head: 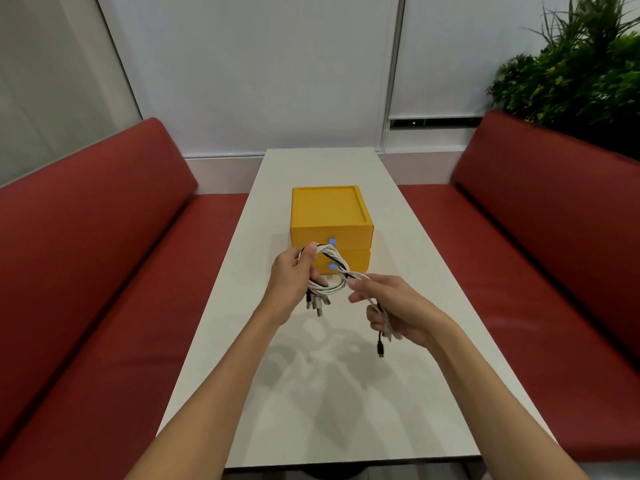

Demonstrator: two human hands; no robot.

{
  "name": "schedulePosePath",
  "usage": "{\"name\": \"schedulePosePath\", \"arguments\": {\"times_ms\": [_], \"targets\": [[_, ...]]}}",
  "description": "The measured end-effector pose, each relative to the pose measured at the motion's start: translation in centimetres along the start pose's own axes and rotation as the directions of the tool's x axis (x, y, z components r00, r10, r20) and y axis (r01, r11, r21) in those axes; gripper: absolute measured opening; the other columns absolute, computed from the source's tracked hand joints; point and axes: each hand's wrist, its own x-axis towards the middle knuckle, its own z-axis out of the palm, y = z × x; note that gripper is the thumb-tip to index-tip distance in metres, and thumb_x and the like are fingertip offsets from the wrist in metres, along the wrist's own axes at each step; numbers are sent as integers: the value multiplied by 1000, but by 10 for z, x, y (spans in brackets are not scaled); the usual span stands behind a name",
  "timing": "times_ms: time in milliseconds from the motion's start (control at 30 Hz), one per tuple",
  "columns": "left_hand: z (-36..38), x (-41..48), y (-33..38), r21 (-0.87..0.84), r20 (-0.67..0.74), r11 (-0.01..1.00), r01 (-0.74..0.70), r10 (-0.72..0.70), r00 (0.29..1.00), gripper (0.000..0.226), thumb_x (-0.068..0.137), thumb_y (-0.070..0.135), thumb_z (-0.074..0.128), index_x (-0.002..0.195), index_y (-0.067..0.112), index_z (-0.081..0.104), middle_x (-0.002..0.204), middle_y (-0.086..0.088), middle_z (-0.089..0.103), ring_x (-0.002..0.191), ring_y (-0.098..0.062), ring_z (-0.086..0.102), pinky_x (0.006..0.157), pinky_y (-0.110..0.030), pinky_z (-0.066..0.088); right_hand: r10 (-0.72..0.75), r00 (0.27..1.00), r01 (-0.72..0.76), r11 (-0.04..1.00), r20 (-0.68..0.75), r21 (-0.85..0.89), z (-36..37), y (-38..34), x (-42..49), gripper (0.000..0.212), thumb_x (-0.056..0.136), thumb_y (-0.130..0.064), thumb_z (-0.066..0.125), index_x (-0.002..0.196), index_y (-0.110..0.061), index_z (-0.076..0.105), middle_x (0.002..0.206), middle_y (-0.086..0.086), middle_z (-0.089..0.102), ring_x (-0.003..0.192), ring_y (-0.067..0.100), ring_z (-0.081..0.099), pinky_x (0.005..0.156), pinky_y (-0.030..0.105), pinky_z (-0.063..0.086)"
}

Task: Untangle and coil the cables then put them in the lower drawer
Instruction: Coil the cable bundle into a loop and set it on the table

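White and black cables are hanging in a twisted loop above the table. Left hand is gripping the loop's left side. Right hand is curling round the loose tails, with a black plug dangling under it. Yellow two-drawer box is sitting just beyond the hands. Its lower drawer is sitting closed, its front partly hiding behind the loop and left fingers. Bare tabletop is lying open under both forearms, long edges running outside each wrist, red benches flanking. Cable count is proving hard to make out, and the plug ends below the left hand are blurring together.
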Motion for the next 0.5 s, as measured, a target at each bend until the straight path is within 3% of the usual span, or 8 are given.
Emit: {"name": "schedulePosePath", "arguments": {"times_ms": [67,133,233,367,500], "targets": [[6,-3,1,-8,11,1000,15,-15,1000,39,100,39,41,92,4,55,59,1,53,52,-8,63,54,-24,47,-17,998,20,998,68,-51,7,-2,2,27,88,-29,67,102,-6,65,87,7,64,45,12,34,44,23,33],[8,-5,0,14,6,1000,16,-16,1000,37,101,40,39,90,7,54,59,1,59,49,-5,58,57,-26,46,-51,998,51,999,29,-4,13,-1,6,25,86,-25,69,98,-4,68,80,4,66,44,11,30,42,23,29],[7,-8,-1,0,22,998,56,-55,998,35,100,45,36,87,17,53,68,-3,69,62,-13,62,68,-33,48,-67,993,77,991,-93,113,17,3,14,20,87,-15,67,97,2,69,85,11,64,41,10,26,40,21,26],[3,-11,-1,-82,121,971,226,-215,969,46,94,59,38,91,18,59,79,-7,73,81,-20,68,82,-37,50,-119,983,138,981,-141,137,20,8,19,22,87,-11,66,95,10,67,78,16,54,40,9,28,40,21,28],[-8,-20,-4,-233,292,917,323,-251,923,43,91,50,49,88,10,64,81,-8,71,75,-22,68,73,-35,56,-172,972,198,966,-158,168,13,9,19,23,87,-10,66,92,13,67,79,13,65,43,9,36,45,21,36]]}}
